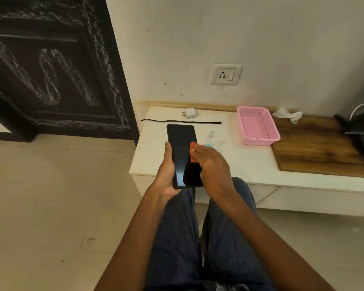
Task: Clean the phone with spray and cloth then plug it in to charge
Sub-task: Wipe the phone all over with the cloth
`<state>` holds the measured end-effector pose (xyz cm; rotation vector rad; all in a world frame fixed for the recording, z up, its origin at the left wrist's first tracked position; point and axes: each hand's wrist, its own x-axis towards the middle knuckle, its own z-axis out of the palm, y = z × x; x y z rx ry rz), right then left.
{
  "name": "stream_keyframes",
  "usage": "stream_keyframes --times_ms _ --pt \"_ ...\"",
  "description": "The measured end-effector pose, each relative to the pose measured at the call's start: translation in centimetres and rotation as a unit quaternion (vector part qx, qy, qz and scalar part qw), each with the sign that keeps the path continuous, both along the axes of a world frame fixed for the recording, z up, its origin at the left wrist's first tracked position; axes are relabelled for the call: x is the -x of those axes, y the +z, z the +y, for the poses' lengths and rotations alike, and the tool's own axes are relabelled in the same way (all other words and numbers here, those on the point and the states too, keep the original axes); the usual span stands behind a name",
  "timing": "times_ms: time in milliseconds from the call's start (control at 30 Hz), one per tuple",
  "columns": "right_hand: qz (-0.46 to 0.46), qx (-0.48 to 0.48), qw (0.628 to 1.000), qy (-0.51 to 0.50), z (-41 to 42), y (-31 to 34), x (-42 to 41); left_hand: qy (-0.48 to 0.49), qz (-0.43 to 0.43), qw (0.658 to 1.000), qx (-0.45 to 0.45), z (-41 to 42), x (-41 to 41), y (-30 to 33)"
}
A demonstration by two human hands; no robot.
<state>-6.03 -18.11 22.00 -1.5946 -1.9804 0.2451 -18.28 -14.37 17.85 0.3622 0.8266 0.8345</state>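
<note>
wiping phone point(182, 152) (screen dark), orange cloth point(194, 146) pressed

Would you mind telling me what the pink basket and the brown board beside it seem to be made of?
The pink basket looks like moulded plastic, matte: uniform colour, perforated lattice walls. The brown board looks like wood or a wood-look laminate, smooth with a slight sheen: streaked grain shows, but the picture cannot settle which.
</note>
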Motion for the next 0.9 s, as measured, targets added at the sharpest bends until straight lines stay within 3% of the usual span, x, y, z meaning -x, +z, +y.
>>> stream_keyframes --times_ms 200,433,667,900 --pt "-0.011 -0.008 1.0 -0.013 3.8 1.5 -0.9 -0.005 0.016 1.0 -0.018 -0.1 -0.8 0.7" --pt "-0.003 -0.041 0.999 0.017 0.1 -1.7 -0.3 0.024 0.016 1.0 0.007 -0.4 0.0 -0.1" --pt "0.022 -0.049 0.998 0.014 -4.2 -3.4 0.4 0.081 -0.136 0.987 0.038 -0.4 0.5 -0.3" --pt "0.016 -0.066 0.998 0.004 -4.7 -2.6 2.2 0.123 -0.164 0.978 0.047 0.1 0.3 0.1"
